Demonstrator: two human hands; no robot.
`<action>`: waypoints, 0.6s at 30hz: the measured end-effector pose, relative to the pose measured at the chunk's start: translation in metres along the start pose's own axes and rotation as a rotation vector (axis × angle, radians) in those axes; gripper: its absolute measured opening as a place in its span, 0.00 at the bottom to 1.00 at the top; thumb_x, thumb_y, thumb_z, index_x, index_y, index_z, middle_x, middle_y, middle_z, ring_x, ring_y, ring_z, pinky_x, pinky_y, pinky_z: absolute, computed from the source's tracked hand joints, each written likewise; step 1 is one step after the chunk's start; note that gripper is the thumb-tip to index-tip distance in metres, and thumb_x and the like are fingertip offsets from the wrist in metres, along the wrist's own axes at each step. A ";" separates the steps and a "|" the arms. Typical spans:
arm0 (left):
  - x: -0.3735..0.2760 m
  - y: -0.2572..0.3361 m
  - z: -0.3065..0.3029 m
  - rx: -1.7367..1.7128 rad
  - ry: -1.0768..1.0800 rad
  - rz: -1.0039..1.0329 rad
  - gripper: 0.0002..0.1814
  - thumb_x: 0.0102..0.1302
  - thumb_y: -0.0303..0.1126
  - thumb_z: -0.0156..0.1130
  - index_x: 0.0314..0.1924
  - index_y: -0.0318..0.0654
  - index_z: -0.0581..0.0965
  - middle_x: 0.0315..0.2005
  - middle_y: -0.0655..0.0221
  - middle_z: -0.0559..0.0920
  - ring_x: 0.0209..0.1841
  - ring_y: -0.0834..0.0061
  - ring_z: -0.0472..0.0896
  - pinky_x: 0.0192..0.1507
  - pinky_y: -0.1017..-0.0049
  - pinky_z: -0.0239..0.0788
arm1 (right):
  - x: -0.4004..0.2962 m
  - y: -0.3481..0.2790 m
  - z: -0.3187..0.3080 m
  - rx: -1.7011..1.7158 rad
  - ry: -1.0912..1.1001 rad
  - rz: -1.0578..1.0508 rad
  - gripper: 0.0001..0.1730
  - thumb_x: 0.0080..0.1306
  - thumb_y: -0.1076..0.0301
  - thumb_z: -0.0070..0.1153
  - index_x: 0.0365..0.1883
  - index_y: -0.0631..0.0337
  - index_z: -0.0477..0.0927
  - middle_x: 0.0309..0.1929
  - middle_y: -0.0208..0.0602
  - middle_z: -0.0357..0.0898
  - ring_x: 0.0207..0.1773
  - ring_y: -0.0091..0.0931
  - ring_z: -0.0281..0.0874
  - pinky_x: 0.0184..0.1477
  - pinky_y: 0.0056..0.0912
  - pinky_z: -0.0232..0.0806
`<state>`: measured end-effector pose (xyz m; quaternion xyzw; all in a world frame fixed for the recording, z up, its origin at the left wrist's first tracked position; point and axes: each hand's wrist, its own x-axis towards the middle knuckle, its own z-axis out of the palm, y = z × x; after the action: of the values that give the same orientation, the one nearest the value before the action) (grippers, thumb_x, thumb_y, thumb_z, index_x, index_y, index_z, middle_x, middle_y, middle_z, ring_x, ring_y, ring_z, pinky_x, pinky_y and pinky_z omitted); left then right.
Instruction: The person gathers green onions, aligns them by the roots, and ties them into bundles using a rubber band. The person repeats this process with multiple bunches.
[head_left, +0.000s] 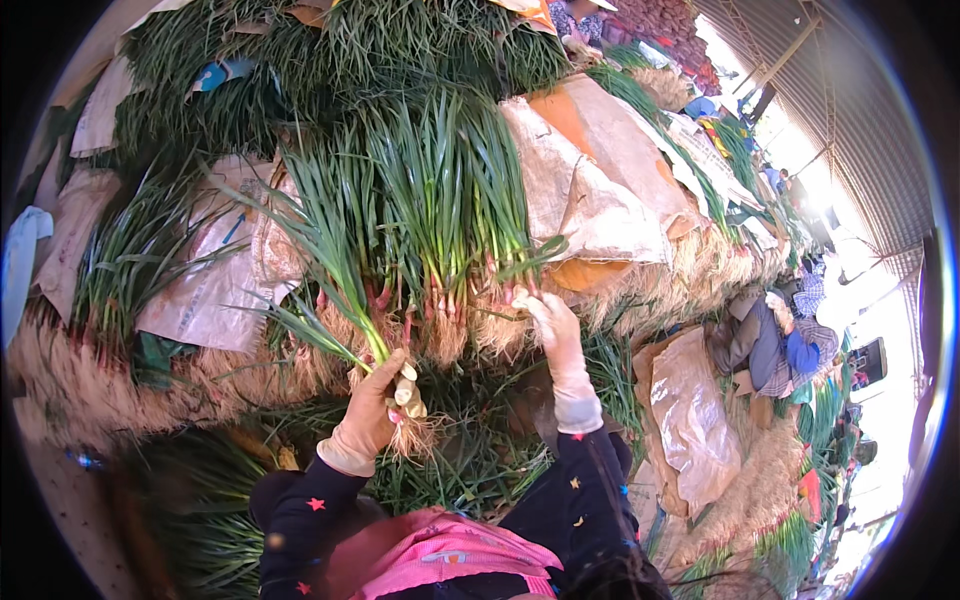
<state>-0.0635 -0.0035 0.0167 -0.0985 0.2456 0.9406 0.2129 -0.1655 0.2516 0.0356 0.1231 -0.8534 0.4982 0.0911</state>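
My gloved left hand (375, 412) is closed around a small bunch of green garlic (367, 330). Its leaves point up and away, and its pale roots (412, 435) hang below my fingers. At the right end of a leafy pile, my gloved right hand (556, 330) has its curled fingers on the base of a green garlic stalk (531, 281); the fingers partly hide it. Just beyond both hands lies the pile of green garlic (442, 202), with reddish stem bases and roots facing me.
Woven sacks (600, 195) cover stacked garlic at right, and another sack (210, 285) lies at left. Loose green leaves (457, 465) litter the ground below my hands. A seated person (787, 345) is at right, near a plastic-covered stack (690, 427).
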 end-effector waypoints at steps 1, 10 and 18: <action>0.002 -0.004 0.000 0.009 -0.020 -0.027 0.17 0.71 0.42 0.44 0.27 0.42 0.71 0.12 0.76 0.67 0.14 0.77 0.66 0.23 0.73 0.63 | -0.008 -0.011 -0.007 0.244 0.032 -0.055 0.16 0.65 0.59 0.51 0.36 0.64 0.79 0.31 0.39 0.78 0.35 0.27 0.75 0.38 0.32 0.64; 0.020 -0.036 0.016 0.360 0.105 0.033 0.16 0.70 0.38 0.47 0.38 0.32 0.76 0.17 0.70 0.76 0.16 0.79 0.75 0.16 0.84 0.63 | -0.045 -0.035 0.014 -0.213 -0.235 -0.329 0.07 0.54 0.65 0.58 0.29 0.59 0.79 0.31 0.38 0.77 0.37 0.35 0.75 0.44 0.37 0.66; 0.015 -0.035 0.015 0.556 0.097 0.048 0.13 0.67 0.36 0.53 0.38 0.32 0.78 0.20 0.71 0.78 0.13 0.82 0.73 0.13 0.85 0.61 | -0.059 -0.009 0.013 -0.533 -0.505 -0.183 0.17 0.60 0.62 0.52 0.46 0.56 0.77 0.42 0.39 0.79 0.43 0.35 0.77 0.49 0.35 0.68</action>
<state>-0.0626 0.0374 0.0104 -0.0755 0.5066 0.8359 0.1973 -0.1069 0.2432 0.0207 0.2895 -0.9343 0.2023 -0.0494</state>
